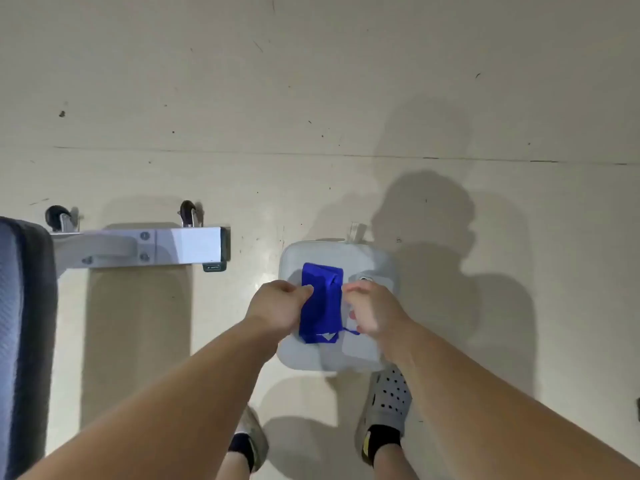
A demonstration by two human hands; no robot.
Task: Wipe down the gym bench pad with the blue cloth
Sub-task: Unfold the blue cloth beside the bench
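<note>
The blue cloth [321,301] hangs folded between my two hands, above a white plastic tub [360,348] on the floor. My left hand [277,306] pinches the cloth's left edge. On the other side, my right hand [372,311] grips its right edge. The dark grey gym bench pad [24,334] runs along the far left edge of the view, well apart from both hands.
The bench's white metal foot bar [173,249] with two small black wheels [188,213] lies on the floor left of the tub. My feet in grey perforated clogs [388,400] stand just below the tub. Pale floor spreads all around.
</note>
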